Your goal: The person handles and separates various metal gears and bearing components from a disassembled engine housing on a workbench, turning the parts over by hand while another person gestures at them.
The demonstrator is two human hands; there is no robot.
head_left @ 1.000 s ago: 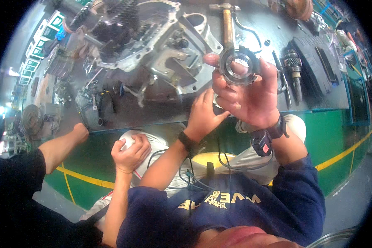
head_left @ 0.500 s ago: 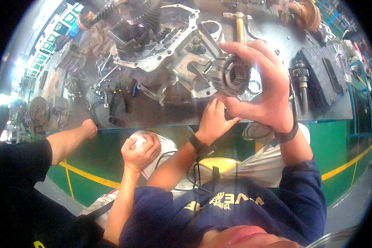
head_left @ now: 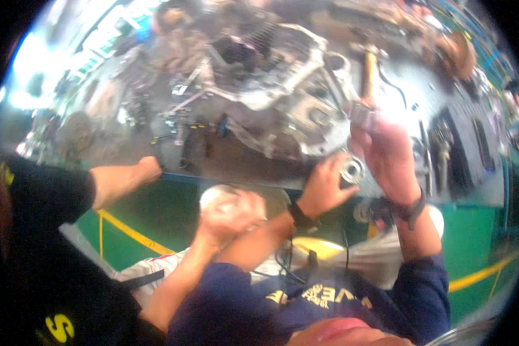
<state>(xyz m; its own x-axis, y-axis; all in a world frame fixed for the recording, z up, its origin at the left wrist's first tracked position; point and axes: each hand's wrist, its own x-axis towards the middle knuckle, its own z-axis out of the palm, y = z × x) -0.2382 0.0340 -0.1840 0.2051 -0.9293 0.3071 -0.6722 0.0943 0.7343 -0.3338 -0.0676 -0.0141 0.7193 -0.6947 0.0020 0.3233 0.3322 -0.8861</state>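
My right hand [head_left: 389, 147], smeared by motion, is closed on a small toothed gear [head_left: 364, 117] at the right edge of the housing; the gear's face is blurred. Lower and to the left, my left hand [head_left: 326, 184] curls around a shiny metal ring [head_left: 352, 170], which sits between its thumb and fingers at the table's front edge. Beyond both hands lies a large open gearbox housing [head_left: 259, 101] with dark gears inside it.
A hammer [head_left: 371, 75] lies behind my right hand. To the right are a splined shaft [head_left: 444, 144] and a black ribbed case [head_left: 470, 138]. At left, a co-worker's hand [head_left: 150, 170] rests at the table edge; their other hand [head_left: 233, 213] is beside my left forearm.
The whole view has shifted, so the table appears farther right and lower. My right hand has turned and drawn the gear away from my left hand, uncovering the ring there.
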